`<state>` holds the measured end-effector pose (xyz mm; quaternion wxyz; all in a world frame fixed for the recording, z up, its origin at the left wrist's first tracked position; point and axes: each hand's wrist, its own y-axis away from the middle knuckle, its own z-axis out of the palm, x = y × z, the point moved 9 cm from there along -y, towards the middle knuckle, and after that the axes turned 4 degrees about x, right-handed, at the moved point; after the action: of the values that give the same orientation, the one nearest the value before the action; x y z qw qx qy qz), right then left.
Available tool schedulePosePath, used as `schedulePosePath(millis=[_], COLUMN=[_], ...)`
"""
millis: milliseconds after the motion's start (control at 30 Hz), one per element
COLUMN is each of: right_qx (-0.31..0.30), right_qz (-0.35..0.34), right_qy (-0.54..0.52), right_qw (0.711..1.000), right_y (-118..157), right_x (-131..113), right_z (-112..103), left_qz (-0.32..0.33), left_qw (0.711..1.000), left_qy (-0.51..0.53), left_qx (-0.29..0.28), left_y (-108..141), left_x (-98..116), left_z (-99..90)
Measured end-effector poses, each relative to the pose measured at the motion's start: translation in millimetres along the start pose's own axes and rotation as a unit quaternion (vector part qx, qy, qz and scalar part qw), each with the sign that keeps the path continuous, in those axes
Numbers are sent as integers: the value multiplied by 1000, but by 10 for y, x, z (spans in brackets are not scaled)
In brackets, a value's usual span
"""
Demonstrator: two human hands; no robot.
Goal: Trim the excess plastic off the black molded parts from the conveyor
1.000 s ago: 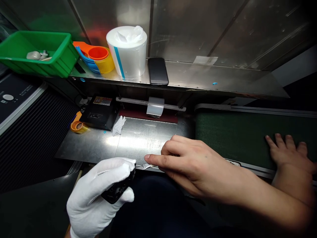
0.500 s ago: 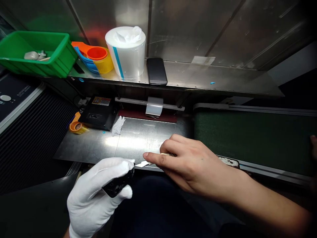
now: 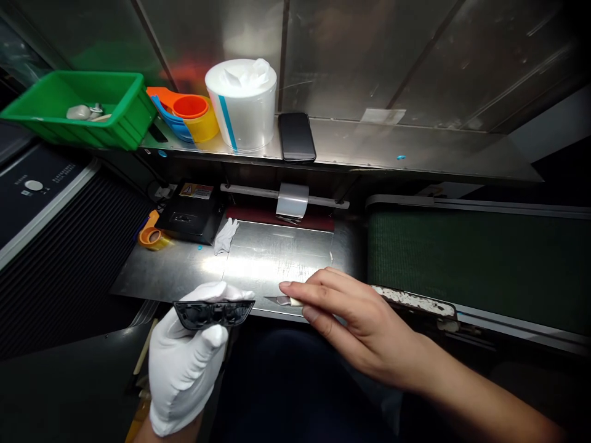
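Observation:
My left hand point(image 3: 187, 369), in a white glove, grips a small black plastic part point(image 3: 213, 314) between thumb and fingers. The part is glossy, with a hollow, moulded side towards me; its exact kind I cannot make out. Bare, my right hand point(image 3: 355, 320) pinches a craft knife point(image 3: 282, 301) with a pale handle. Its pointed blade aims left at the part, with a small gap between them. Both hands are over the front edge of the metal worktop point(image 3: 258, 264). My palm and fingers hide most of the knife's handle.
On the shelf above stand a green bin point(image 3: 133, 117), tape dispensers point(image 3: 198, 123), a wipe roll point(image 3: 249, 117) and a phone point(image 3: 298, 138). A black box point(image 3: 194, 218) and a crumpled white glove point(image 3: 226, 237) lie on the worktop. A green conveyor belt point(image 3: 475, 258) runs at right.
My left hand has turned the black part so its hollow side faces me. The blade, formerly at the part's edge, is now apart from it. My right hand has shifted slightly right.

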<state>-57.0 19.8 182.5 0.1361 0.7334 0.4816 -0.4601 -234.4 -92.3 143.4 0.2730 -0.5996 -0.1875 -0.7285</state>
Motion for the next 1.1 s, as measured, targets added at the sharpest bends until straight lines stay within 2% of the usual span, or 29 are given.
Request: schedulePosePath(millis=[100, 167, 367, 467, 533, 667, 867, 933, 1033, 1100], right_qx=[29, 52, 82, 106, 115, 82, 28, 28, 83, 92], right_qz=[-9, -18, -19, 29, 73, 127, 53, 78, 177, 194], right_qy=[-34, -35, 35, 79, 63, -34, -128, -174, -232, -210], right_qw=[999, 998, 996, 991, 989, 988, 990, 981, 953, 954], right_y=[18, 17, 12, 32, 51, 47, 27, 90, 202, 201], right_x=[-38, -76, -98, 34, 137, 202, 2, 98, 396, 464], right_z=[116, 174, 214, 134, 89, 137, 247, 236, 100, -4], left_qz=[-39, -49, 5, 15, 11, 15, -65, -106, -156, -172], left_qw=[992, 986, 994, 997, 997, 996, 989, 977, 946, 928], left_qy=[116, 154, 102, 72, 72, 83, 135, 185, 271, 303], left_qx=[35, 45, 30, 25, 22, 9, 2, -19, -90, -133], left_y=[2, 12, 40, 51, 50, 42, 58, 67, 95, 128], left_x=[-165, -234, -122, -60, -48, -46, -273, -358, -400, -379], left_z=[-56, -88, -90, -55, -26, 35, 103, 170, 346, 452])
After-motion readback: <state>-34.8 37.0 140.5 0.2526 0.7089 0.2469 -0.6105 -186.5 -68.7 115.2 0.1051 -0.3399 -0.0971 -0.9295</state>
